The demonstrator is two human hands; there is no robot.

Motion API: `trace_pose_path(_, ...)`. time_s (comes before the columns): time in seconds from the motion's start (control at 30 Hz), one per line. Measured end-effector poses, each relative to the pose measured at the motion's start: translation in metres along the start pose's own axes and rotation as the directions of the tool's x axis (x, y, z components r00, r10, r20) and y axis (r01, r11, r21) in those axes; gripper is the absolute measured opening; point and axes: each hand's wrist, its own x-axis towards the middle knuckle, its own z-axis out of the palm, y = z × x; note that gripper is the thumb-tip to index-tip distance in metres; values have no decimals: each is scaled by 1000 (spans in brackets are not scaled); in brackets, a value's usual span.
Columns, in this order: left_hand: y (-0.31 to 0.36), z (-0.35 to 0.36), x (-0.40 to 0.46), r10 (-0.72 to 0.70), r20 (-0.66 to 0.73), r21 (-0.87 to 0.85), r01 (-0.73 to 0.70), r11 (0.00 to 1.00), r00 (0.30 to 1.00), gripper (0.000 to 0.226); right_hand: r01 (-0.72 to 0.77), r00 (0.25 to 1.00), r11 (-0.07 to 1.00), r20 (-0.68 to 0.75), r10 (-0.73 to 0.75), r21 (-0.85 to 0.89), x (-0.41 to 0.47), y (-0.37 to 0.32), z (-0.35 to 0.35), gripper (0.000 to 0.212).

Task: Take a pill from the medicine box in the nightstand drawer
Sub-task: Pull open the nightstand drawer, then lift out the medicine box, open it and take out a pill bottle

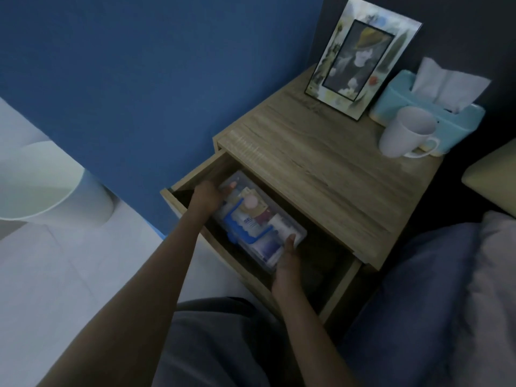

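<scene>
Two hands, your left hand [206, 197] and right hand [289, 262], clasp opposite ends of the medicine box [259, 224] inside the open drawer [223, 248] (lid apparently shut); lifting unevenly could tip it and spill its contents.

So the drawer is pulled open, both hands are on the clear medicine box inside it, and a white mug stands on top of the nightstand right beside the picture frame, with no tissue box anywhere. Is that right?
Not quite: the head view shows a light blue tissue box behind the white mug, beside the picture frame. The rest holds: the drawer is open, and the left hand and right hand grip the clear medicine box.
</scene>
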Motion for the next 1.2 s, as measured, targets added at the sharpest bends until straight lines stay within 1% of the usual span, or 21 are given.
trace_pose_path(0.07, 4, -7, -6, 26, -17, -3, -26, 1000, 1000, 39, 8, 1000, 1000, 10, -8, 0, -10, -5, 2, 52)
trace_pose_path(0.13, 10, -14, -13, 60, -62, -7, -60, 998, 996, 42, 38, 999, 999, 25, -38, -3, -19, -11, 4, 50)
trace_pose_path(0.2, 18, -22, -18, 91, -87, 33, -88, 996, 992, 42, 73, 997, 997, 37, -72, -10, -29, -18, 6, 50)
trace_pose_path(0.3, 33, -36, -28, 89, -111, 94, -79, 992, 990, 50, 105, 993, 994, 60, -104, -7, -46, -29, 9, 52)
trace_pose_path(0.47, 54, -58, -43, 164, -199, 60, -155, 986, 966, 44, 143, 985, 990, 103, -140, -15, -73, -60, 15, 53)
trace_pose_path(0.53, 65, -66, -48, 201, -256, 39, -198, 980, 946, 47, 148, 984, 989, 103, -146, -10, -80, -77, 16, 50)
trace_pose_path(0.57, 70, -69, -48, 209, -273, 31, -208, 978, 939, 46, 151, 983, 989, 104, -149, -5, -83, -87, 17, 49)
trace_pose_path(0.63, 83, -74, -47, 196, -291, 17, -200, 980, 937, 36, 165, 981, 986, 104, -163, -9, -82, -108, 17, 45)
trace_pose_path(0.73, 110, -71, -45, 158, -321, 4, -166, 986, 934, 47, 214, 975, 976, 65, -211, -37, -71, -145, 16, 48)
trace_pose_path(0.8, 127, -62, -38, 160, -314, 15, -164, 986, 936, 51, 268, 963, 961, 23, -267, -71, -56, -169, 16, 50)
trace_pose_path(0.87, 143, -50, -24, 181, -291, 17, -184, 983, 939, 53, 321, 945, 935, -16, -327, -153, -36, -191, 14, 53)
trace_pose_path(0.93, 156, -38, -8, 201, -261, 7, -207, 978, 944, 56, 338, 930, 907, -58, -362, -251, -14, -208, 11, 59)
trace_pose_path(1.0, 166, -28, 8, 214, -214, 0, -219, 976, 953, 59, 355, 914, 885, -88, -397, -301, 7, -224, 8, 61)
trace_pose_path(1.1, 176, -16, 34, 197, -186, 6, -199, 980, 963, 62, 376, 891, 837, -91, -444, -398, 38, -246, 9, 64)
trace_pose_path(1.2, 177, -10, 56, 166, -188, 29, -164, 986, 968, 62, 373, 887, 796, -69, -457, -478, 65, -267, 17, 62)
